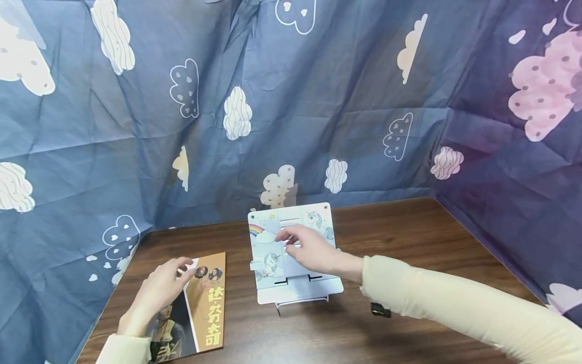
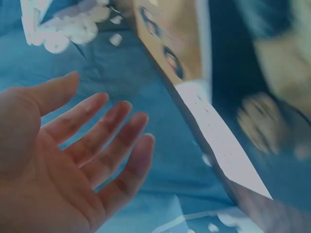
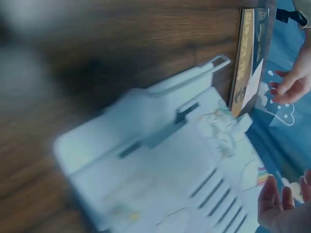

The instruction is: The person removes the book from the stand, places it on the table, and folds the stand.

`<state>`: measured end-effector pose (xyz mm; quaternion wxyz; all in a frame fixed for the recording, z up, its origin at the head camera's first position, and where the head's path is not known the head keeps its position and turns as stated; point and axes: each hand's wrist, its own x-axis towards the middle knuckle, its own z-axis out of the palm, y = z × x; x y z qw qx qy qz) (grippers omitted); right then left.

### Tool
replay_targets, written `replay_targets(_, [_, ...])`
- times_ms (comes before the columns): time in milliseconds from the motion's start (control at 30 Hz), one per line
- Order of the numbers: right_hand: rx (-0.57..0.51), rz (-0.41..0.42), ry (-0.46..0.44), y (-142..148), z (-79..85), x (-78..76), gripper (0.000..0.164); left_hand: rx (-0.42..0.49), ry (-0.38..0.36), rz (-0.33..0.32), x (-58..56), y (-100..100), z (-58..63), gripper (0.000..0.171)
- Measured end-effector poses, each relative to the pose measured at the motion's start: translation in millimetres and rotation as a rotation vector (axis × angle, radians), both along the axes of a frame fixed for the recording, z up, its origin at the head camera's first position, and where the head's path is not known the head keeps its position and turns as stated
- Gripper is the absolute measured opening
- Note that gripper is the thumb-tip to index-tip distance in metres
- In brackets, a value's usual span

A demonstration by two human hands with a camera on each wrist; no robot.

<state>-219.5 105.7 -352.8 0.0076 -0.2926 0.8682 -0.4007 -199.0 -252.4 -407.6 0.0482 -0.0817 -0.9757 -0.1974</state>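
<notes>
A white book stand (image 1: 300, 290) printed with unicorns and a rainbow leans back on the table, its ledge at the bottom and wire legs beneath. In front of its panel hovers my right hand (image 1: 313, 250), fingers loosely bent, holding nothing. The right wrist view shows the stand's slots and page clips close up, with the fingertips beside the rainbow corner. To the left, a book (image 1: 209, 298) with an orange and dark cover and yellow lettering lies flat. My left hand (image 1: 156, 288) is over its left side; in the left wrist view the palm (image 2: 63, 179) holds nothing and the fingers are spread.
The brown wooden table (image 1: 382, 227) ends at a blue cloth curtain (image 1: 313, 131) with cloud prints behind and along both sides. A small black item (image 1: 381, 310) shows below the right sleeve.
</notes>
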Motion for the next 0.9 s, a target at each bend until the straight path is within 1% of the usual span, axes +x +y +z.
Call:
replay_targets(133, [-0.031,-0.087,0.022,24.8,-7.6,-2.3,0.026,0.079,0.089,-0.052,-7.0,20.9,4.3,0.026])
replay_targets(200, [-0.056,-0.135,0.039,34.9,-11.3,-4.0,0.025,0.116,0.121,-0.055,-10.1,30.1,4.7,0.023])
replay_targets(333, [-0.092,-0.207,0.074,51.6,-14.8,-10.7,0.027,0.169,0.143,-0.027,-16.2,46.0,3.8,0.021])
replay_targets(400, [-0.092,-0.228,0.094,58.8,-15.6,-15.9,0.029,0.191,0.141,-0.002,-20.0,53.3,3.3,0.024])
replay_targets(533, [-0.119,-0.278,0.099,68.8,-17.7,-25.2,0.032,0.252,0.137,0.030,-29.6,67.1,0.0,0.030])
replay_targets(667, [-0.153,-0.364,0.107,73.5,-21.1,-35.7,0.033,0.321,0.126,0.037,-38.6,81.9,-0.6,0.033])
replay_targets(767, [-0.174,-0.428,0.132,75.0,-25.7,-43.6,0.035,0.328,0.142,0.041,-46.3,92.7,0.7,0.037])
replay_targets(900, [-0.222,-0.488,0.135,76.3,-35.0,-52.4,0.037,0.309,0.165,0.073,-55.3,105.1,3.2,0.043])
